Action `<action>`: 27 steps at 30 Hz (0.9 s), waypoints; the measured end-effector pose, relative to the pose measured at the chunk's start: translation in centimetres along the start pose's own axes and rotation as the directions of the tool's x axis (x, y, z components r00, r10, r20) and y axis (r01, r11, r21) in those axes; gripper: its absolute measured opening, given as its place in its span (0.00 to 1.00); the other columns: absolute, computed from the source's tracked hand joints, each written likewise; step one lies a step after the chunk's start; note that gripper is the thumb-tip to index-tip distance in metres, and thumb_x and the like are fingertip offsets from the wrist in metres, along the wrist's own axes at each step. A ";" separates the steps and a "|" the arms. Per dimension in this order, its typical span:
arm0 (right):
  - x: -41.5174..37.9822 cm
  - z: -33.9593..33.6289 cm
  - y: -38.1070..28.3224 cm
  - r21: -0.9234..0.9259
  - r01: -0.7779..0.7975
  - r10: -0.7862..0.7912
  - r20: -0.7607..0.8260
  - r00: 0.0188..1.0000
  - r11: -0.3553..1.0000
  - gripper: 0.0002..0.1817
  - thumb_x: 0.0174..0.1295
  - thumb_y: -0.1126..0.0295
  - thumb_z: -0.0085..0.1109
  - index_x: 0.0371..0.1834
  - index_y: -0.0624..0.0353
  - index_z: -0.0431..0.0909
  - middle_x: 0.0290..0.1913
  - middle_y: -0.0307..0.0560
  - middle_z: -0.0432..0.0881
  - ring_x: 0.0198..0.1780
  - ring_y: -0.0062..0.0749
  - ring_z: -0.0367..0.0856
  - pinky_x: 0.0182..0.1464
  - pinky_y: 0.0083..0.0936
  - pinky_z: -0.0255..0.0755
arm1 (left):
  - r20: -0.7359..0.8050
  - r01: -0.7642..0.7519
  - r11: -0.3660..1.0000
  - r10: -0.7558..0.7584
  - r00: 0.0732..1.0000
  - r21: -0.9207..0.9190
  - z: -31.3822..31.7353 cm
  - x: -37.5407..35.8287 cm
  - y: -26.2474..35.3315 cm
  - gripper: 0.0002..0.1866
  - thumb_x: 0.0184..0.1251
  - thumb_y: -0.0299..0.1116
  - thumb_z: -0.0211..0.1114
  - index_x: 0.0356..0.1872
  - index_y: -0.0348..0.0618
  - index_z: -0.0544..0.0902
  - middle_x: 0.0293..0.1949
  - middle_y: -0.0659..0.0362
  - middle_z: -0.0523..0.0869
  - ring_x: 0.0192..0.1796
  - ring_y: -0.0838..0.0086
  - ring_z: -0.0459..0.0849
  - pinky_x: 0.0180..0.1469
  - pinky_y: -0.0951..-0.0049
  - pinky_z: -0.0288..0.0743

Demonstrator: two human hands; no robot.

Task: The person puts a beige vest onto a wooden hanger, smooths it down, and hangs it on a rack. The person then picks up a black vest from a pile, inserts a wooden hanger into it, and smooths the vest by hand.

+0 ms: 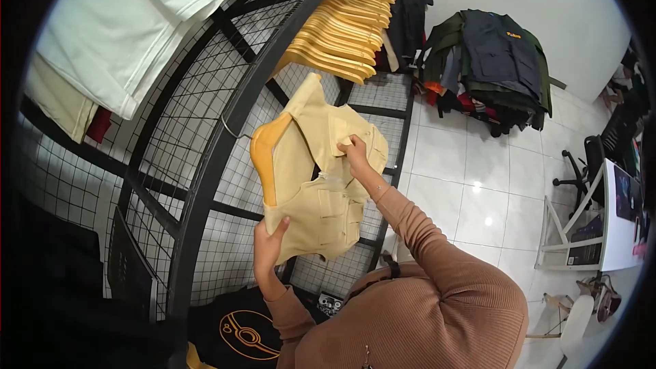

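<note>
A cream vest with several front pockets hangs on a wooden hanger, whose metal hook is over the black rack bar. My left hand grips the vest's lower side edge near one end of the hanger, thumb on the front and fingers hidden behind the cloth. With my right hand I pinch the cloth at a chest pocket flap on the vest's other front panel. The front of the vest is partly parted, showing the lining.
Several bare wooden hangers hang farther along the black metal rack. Pale garments hang at upper left. A pile of dark vests is by the wall. Black cloth with a yellow print lies below. A white desk stands right.
</note>
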State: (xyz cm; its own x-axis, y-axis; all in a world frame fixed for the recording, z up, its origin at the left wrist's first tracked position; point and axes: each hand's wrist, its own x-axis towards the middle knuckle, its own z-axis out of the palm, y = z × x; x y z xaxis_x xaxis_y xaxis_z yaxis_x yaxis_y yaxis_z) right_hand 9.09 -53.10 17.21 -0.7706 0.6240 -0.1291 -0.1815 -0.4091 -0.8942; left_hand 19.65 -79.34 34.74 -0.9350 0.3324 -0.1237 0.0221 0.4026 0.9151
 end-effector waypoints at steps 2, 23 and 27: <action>0.3 -1.0 -0.4 0.064 -0.162 0.155 0.097 0.983 0.985 0.07 0.56 0.74 0.61 0.32 0.59 0.71 0.28 0.38 0.74 0.29 0.24 0.74 0.30 0.23 0.69 | -0.012 -0.032 0.999 0.032 0.999 0.021 0.1 -0.2 -0.1 0.16 0.65 0.35 0.63 0.40 0.27 0.78 0.30 0.57 0.83 0.32 0.78 0.76 0.38 0.74 0.71; -20.9 -0.5 8.7 -0.677 0.047 0.399 0.487 0.777 0.735 0.36 0.70 0.56 0.39 0.74 0.63 0.38 0.75 0.62 0.39 0.76 0.51 0.36 0.73 0.39 0.35 | 0.031 -0.045 0.975 0.053 0.998 -0.216 -0.9 -3.6 1.0 0.32 0.50 0.18 0.52 0.63 0.32 0.64 0.52 0.52 0.76 0.55 0.71 0.74 0.58 0.75 0.65; -22.6 3.7 -1.6 -0.216 0.533 -0.313 0.610 0.728 0.818 0.38 0.70 0.56 0.40 0.73 0.68 0.38 0.74 0.64 0.37 0.75 0.53 0.37 0.73 0.36 0.37 | 0.023 -0.107 0.967 0.115 0.993 -0.233 -0.2 -3.8 1.6 0.32 0.50 0.17 0.50 0.63 0.32 0.64 0.52 0.52 0.76 0.55 0.71 0.74 0.58 0.75 0.65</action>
State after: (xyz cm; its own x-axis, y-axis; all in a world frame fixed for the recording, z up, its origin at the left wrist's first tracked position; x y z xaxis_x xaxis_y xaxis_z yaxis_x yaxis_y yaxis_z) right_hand 24.53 -68.93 23.16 -0.8767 0.1760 0.4476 -0.4273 0.1421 -0.8929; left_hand 23.16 -80.11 36.73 -0.9177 0.3963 -0.0265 0.0386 0.1554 0.9871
